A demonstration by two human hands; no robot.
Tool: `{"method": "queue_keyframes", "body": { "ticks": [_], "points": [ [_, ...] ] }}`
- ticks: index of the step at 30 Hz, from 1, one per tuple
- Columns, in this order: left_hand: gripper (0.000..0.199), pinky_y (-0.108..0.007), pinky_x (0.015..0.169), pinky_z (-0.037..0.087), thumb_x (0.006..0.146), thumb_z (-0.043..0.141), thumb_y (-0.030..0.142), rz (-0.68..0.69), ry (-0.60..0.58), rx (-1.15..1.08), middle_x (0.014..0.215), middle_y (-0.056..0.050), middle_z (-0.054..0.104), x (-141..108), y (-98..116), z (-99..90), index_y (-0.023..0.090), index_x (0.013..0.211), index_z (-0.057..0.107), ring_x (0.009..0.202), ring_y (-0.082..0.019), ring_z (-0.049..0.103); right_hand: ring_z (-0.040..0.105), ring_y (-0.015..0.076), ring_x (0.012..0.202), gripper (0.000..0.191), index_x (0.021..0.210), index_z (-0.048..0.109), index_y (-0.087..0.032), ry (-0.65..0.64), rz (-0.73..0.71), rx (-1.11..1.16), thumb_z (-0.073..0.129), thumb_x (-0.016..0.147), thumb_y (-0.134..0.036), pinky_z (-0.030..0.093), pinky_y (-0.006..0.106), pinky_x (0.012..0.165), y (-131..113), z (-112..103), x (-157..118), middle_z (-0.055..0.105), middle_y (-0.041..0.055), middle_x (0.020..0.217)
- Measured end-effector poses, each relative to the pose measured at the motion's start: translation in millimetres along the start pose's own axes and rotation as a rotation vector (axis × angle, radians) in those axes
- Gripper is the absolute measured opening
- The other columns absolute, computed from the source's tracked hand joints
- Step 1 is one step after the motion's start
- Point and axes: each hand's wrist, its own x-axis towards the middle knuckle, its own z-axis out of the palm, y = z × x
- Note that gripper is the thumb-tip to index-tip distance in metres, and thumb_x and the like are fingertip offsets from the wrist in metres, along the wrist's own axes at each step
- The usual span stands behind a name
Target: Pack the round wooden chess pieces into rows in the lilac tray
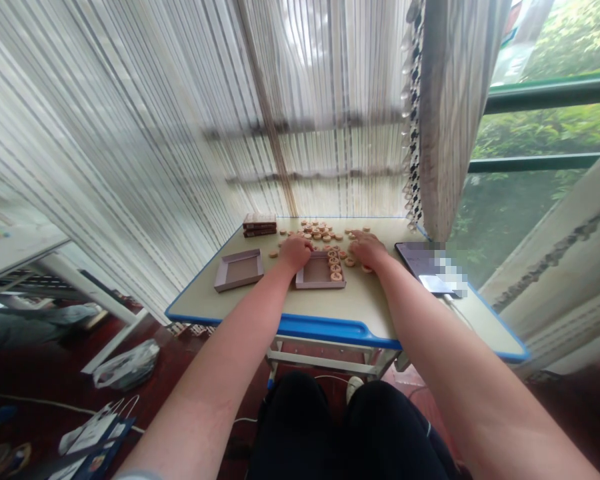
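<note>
Round wooden pieces with markings lie scattered over the back middle of a small table. A shallow box stands in front of them, with a column of several pieces along its right side. My left hand is at the box's back left corner, its fingers curled; what they hold, if anything, is hidden. My right hand reaches over loose pieces to the right of the box, fingers bent down; whether it grips one is too small to tell. An open box part lies to the left.
Two stacked dark boxes stand at the table's back left. A tablet or phone with a cable lies on the right. The table has a blue edge. Curtains hang behind it, and bags lie on the floor at left.
</note>
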Motion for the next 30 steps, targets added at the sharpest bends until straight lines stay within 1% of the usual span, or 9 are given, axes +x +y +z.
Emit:
{"method": "queue_keyframes", "body": {
  "ticks": [3, 5, 10, 13, 16, 21, 23, 25, 30],
  "points": [
    [0.029, -0.033, 0.088, 0.043, 0.071, 0.045, 0.017, -0.002, 0.011, 0.049, 0.093, -0.006, 0.067, 0.5, 2.1, 0.5, 0.021, 0.079, 0.072, 0.093, -0.020, 0.057, 0.027, 0.0243, 0.130, 0.053, 0.135, 0.038, -0.015, -0.116, -0.016, -0.034, 0.034, 0.084, -0.028, 0.023, 0.037, 0.105, -1.7, 6.3, 7.6, 0.034, 0.0071, 0.142],
    [0.030, -0.033, 0.086, 0.044, 0.071, 0.044, 0.017, -0.006, 0.010, 0.092, 0.090, -0.007, 0.067, 0.4, 3.6, -0.1, 0.019, 0.080, 0.072, 0.091, -0.020, 0.058, 0.029, 0.0261, 0.128, 0.052, 0.134, 0.040, -0.016, -0.110, -0.020, -0.054, 0.033, 0.084, -0.030, 0.025, 0.040, 0.103, -1.7, 6.8, 8.2, 0.035, 0.0074, 0.142],
    [0.028, -0.033, 0.083, 0.045, 0.072, 0.045, 0.018, -0.005, -0.008, 0.133, 0.087, -0.006, 0.068, -1.6, 7.9, -3.8, 0.019, 0.079, 0.072, 0.089, -0.020, 0.059, 0.037, 0.0285, 0.119, 0.045, 0.123, 0.052, -0.019, 0.010, -0.017, -0.125, 0.039, 0.081, -0.030, 0.033, 0.041, 0.096, -3.3, 2.1, 3.0, 0.046, 0.0083, 0.132],
    [0.026, -0.033, 0.084, 0.045, 0.072, 0.047, 0.020, 0.037, -0.011, 0.078, 0.087, -0.005, 0.068, -3.4, 10.1, -5.2, 0.020, 0.079, 0.072, 0.089, -0.020, 0.058, 0.038, 0.0281, 0.119, 0.044, 0.122, 0.054, -0.022, -0.049, -0.052, -0.167, 0.037, 0.083, -0.029, 0.034, 0.041, 0.095, -4.6, -1.0, 1.6, 0.046, 0.0065, 0.133],
    [0.023, -0.032, 0.084, 0.045, 0.069, 0.050, 0.021, 0.078, -0.023, 0.035, 0.084, -0.005, 0.068, -5.1, 11.0, -5.2, 0.020, 0.079, 0.071, 0.087, -0.020, 0.059, 0.044, 0.0272, 0.115, 0.042, 0.120, 0.057, -0.025, -0.100, -0.011, -0.198, 0.041, 0.081, -0.026, 0.038, 0.039, 0.089, -5.4, -6.9, 0.0, 0.055, 0.0087, 0.122],
    [0.020, -0.032, 0.082, 0.046, 0.068, 0.052, 0.023, 0.099, -0.019, 0.016, 0.082, -0.004, 0.067, -6.4, 10.8, -5.7, 0.020, 0.078, 0.069, 0.084, -0.020, 0.060, 0.051, 0.0274, 0.105, 0.038, 0.110, 0.064, -0.028, -0.073, 0.060, -0.224, 0.050, 0.075, -0.024, 0.041, 0.037, 0.082, -4.5, -18.5, -5.6, 0.063, 0.0114, 0.105],
    [0.021, -0.033, 0.082, 0.045, 0.069, 0.051, 0.022, 0.076, 0.009, 0.019, 0.083, -0.004, 0.067, -6.7, 10.8, -7.8, 0.020, 0.078, 0.069, 0.085, -0.020, 0.059, 0.052, 0.0275, 0.102, 0.033, 0.104, 0.067, -0.028, -0.051, 0.079, -0.189, 0.048, 0.076, -0.028, 0.041, 0.037, 0.080, -2.7, -20.3, -6.8, 0.064, 0.0105, 0.101],
    [0.022, -0.033, 0.085, 0.044, 0.070, 0.049, 0.020, 0.051, 0.075, 0.015, 0.085, -0.005, 0.067, -7.0, 10.4, -11.1, 0.019, 0.079, 0.069, 0.087, -0.020, 0.059, 0.052, 0.0275, 0.100, 0.031, 0.099, 0.068, -0.028, -0.042, 0.090, -0.153, 0.048, 0.076, -0.032, 0.042, 0.037, 0.078, -0.5, -20.3, -6.8, 0.065, 0.0095, 0.099],
    [0.025, -0.033, 0.084, 0.043, 0.073, 0.044, 0.017, -0.039, 0.261, -0.010, 0.086, -0.007, 0.067, -5.6, 4.0, -17.3, 0.017, 0.080, 0.068, 0.087, -0.020, 0.058, 0.052, 0.0283, 0.099, 0.036, 0.105, 0.066, -0.025, -0.023, 0.119, -0.148, 0.050, 0.074, -0.037, 0.041, 0.038, 0.079, 1.8, -18.9, -6.0, 0.064, 0.0114, 0.100]
  ]
}}
